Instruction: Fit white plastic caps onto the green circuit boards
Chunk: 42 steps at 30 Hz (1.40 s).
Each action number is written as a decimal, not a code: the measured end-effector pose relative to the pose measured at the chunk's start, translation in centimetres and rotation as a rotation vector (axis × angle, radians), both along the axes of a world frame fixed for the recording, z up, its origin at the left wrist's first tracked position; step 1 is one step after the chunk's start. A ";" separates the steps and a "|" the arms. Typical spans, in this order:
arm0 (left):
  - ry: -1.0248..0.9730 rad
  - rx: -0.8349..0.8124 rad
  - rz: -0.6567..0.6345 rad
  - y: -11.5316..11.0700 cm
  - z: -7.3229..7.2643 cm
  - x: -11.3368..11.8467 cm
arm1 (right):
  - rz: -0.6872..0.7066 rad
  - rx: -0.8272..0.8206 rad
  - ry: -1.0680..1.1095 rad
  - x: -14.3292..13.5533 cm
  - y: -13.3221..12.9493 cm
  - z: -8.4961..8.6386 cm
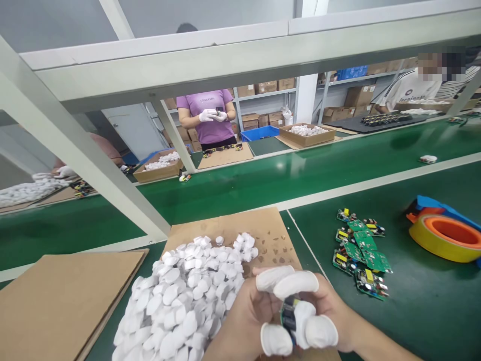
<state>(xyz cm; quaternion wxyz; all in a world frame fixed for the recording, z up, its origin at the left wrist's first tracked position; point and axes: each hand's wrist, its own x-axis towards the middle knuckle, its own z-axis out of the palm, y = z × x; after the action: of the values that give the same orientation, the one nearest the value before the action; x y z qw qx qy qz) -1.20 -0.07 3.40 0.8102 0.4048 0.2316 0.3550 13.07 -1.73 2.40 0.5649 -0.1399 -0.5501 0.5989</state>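
Between my two hands, low in the head view, is a small circuit board (288, 317) with dark cylindrical components. My left hand (246, 308) grips it from the left, white finger cots on its tips. From the other side my right hand (330, 311) closes on the same board, its fingertips covered too. Fingers hide much of the board, and I cannot tell whether a white pad sits among them. A heap of white rounded pads (180, 296) lies left of my hands on a cardboard sheet (268, 228).
Several circuit boards (363, 240) lie right of my hands, near a yellow tape roll (443, 238) with a blue holder. Flat cardboard (71, 296) is at left. A metal frame (112, 175) crosses ahead of a green belt (240, 180). Beyond it, a co-worker (208, 118) in purple handles something small.
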 end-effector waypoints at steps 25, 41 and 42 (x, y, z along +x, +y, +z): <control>-0.061 0.078 -0.149 0.0 1.4 0.9 | -0.014 -0.134 0.050 0.1 -0.6 -0.7; 0.146 0.064 0.010 -0.4 0.7 0.7 | -0.205 0.071 -0.261 0.2 0.5 -1.4; 0.185 0.027 0.006 -0.4 0.6 0.7 | -0.225 0.065 -0.271 0.2 0.4 -1.5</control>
<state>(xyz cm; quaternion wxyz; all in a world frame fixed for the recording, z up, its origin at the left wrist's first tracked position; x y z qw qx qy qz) -0.48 -0.46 4.00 0.7788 0.4461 0.3017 0.3217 13.22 -1.30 0.92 0.5533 -0.2620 -0.6210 0.4894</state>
